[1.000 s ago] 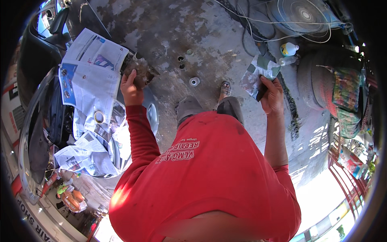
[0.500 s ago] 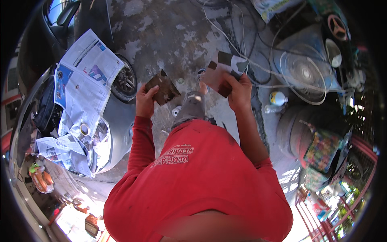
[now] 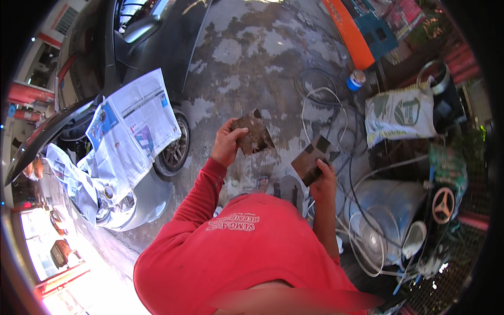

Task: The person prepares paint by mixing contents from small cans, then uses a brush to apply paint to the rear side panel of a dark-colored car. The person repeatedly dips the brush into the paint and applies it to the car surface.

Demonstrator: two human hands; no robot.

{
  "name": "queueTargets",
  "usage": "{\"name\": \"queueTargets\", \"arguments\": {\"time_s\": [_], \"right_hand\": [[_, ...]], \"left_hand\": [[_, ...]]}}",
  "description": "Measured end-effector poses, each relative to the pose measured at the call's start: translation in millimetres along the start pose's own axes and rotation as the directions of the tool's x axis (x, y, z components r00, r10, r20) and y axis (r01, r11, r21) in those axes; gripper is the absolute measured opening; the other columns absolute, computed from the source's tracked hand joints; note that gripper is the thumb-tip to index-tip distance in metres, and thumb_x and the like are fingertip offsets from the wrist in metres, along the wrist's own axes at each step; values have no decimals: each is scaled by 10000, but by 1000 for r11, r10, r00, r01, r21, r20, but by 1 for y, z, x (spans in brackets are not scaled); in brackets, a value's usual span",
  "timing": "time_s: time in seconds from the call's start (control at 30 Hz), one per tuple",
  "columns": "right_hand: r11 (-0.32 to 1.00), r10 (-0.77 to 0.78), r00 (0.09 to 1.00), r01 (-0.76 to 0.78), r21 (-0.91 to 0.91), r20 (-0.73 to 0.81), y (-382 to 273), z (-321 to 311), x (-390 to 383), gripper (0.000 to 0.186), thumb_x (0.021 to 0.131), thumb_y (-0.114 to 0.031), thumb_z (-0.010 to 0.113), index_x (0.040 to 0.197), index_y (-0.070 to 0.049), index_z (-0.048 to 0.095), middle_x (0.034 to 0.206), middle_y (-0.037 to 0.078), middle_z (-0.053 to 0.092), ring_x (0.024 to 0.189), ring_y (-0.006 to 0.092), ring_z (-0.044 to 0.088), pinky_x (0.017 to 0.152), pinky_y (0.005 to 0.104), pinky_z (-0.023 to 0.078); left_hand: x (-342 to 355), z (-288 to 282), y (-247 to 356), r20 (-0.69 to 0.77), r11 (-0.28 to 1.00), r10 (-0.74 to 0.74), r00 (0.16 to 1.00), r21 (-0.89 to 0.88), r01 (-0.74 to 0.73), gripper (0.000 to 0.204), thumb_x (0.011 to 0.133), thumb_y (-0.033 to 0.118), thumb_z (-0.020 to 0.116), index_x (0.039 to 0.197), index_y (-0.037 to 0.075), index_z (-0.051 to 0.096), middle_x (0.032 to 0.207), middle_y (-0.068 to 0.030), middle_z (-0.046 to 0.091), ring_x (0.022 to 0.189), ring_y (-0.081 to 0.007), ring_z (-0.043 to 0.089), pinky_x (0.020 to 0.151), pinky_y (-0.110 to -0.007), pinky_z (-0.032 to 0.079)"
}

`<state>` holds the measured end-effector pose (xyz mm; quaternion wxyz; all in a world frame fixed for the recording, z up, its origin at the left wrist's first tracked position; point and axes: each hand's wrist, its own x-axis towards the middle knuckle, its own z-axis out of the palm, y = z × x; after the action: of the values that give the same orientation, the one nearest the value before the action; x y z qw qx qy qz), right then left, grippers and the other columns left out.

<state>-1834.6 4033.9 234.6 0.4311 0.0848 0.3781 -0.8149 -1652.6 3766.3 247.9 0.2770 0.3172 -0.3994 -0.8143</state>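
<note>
Gripping the first square [image 3: 255, 135], thin and brown, by its left edge, the left hand [image 3: 227, 144] hung right of the front wheel [image 3: 177, 149], landmark here, of a dark car [image 3: 168, 58]. Thumb lay on the upper face; the other fingers were mostly hidden. Right hand [image 3: 324, 181] was closed on the second square [image 3: 308, 161], also brown with dark patches, by its near right edge, farther right of the wheel. Both squares were in the air over the concrete floor [image 3: 241, 68], apart, not touching; material could not be told. Newspaper [image 3: 134, 131] covered the car's front end, left of the wheel; a white sack [image 3: 401, 116] and a round fan grille [image 3: 370, 241] were well right of it. Judgement on handling: edge grips suited flat pieces like these, since most of each face was left uncovered. Light, even thumb pressure seemed best, so neither bent nor slipped. A gap between the squares was worth having, to avoid corners catching.
</note>
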Motion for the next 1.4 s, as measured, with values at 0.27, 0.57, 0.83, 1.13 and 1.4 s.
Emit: {"name": "queueTargets", "arguments": {"time_s": [0.27,0.57,0.83,1.13,1.4], "right_hand": [[995,92,974,-100,29,209,-111,36,205,331,959,-45,660,1288,-21,632,1209,115,719,1102,294,716,968,467,583],[876,478,793,-395,-278,379,-182,171,400,310,919,-44,703,1221,0,646,1109,95,725,985,241,730,898,425,609],[807,590,702,-500,-314,398,-168,290,587,259,895,-29,739,1145,-10,672,1047,81,728,915,217,733,819,418,619],[888,421,847,-311,-340,324,-228,425,802,222,906,-46,761,1119,-18,704,1010,73,742,850,190,732,751,358,611],[982,77,915,-1,-190,395,-227,511,1017,189,936,-60,758,1113,3,741,1053,73,761,863,152,718,739,318,577]], "left_hand": [[165,77,-2,-232,990,-1,973,-135,-31,282,955,39,647,1231,3,603,1084,-73,723,975,-193,723,787,-355,613],[327,139,53,-421,944,173,890,-187,-273,229,970,42,635,1187,92,583,1073,-65,724,948,-208,727,794,-376,595],[520,170,101,-386,901,230,893,-261,-346,180,984,32,615,1144,64,541,1046,-102,715,936,-237,728,826,-379,601],[780,185,196,-279,955,162,946,-198,-222,289,1016,125,646,1275,44,547,1098,-73,682,964,-175,689,821,-342,591],[943,227,241,-130,594,596,792,735,-326,1024,821,382,898,1569,-17,322,1498,-196,491,1315,-306,558,1101,-453,468]]}}
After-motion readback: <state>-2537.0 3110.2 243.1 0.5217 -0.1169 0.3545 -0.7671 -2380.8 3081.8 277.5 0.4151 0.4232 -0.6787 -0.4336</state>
